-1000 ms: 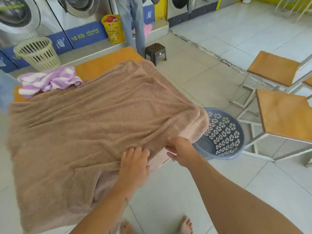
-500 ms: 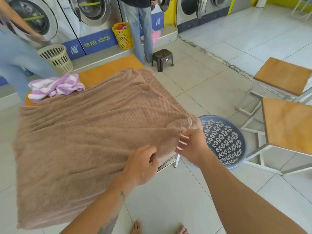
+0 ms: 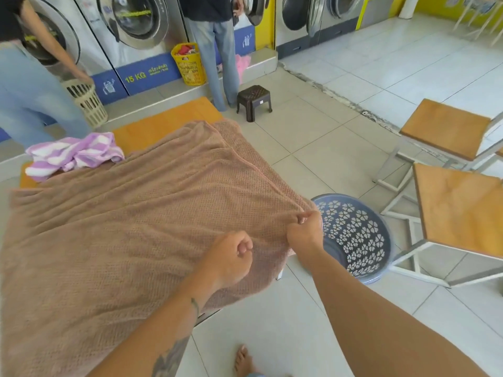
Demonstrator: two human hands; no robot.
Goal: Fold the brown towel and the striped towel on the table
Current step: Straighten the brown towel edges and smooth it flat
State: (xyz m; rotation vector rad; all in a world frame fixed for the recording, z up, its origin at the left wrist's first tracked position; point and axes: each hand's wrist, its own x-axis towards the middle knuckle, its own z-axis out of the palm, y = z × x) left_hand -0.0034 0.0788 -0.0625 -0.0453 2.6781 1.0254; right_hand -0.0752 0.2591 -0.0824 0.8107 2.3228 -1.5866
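Head view looks down on the brown towel [image 3: 114, 240], spread flat and covering most of the table [image 3: 163, 126]. Only a strip of the orange tabletop is bare at the far end. The towel's long axis seems to run across the view, from the left edge toward the near right corner. Its near side hangs over the table's front edge. Shallow creases fan leftward from that right corner, and a hemmed edge runs from there to the far corner.

The right hand [image 3: 304, 232] pinches the near right corner, with fingers and thumb closed on the fabric and drawing it taut. The left hand [image 3: 231, 257] is just beside it on the near edge, knuckles up, fingers curled tight round a small bunch of the cloth.

The striped towel [image 3: 73, 155], purple and white, lies crumpled at the table's far left corner, touching the brown towel's far edge.

A blue laundry basket [image 3: 353, 235] stands on the floor close to the right hand. One bare foot [image 3: 243, 360] shows below the arms.
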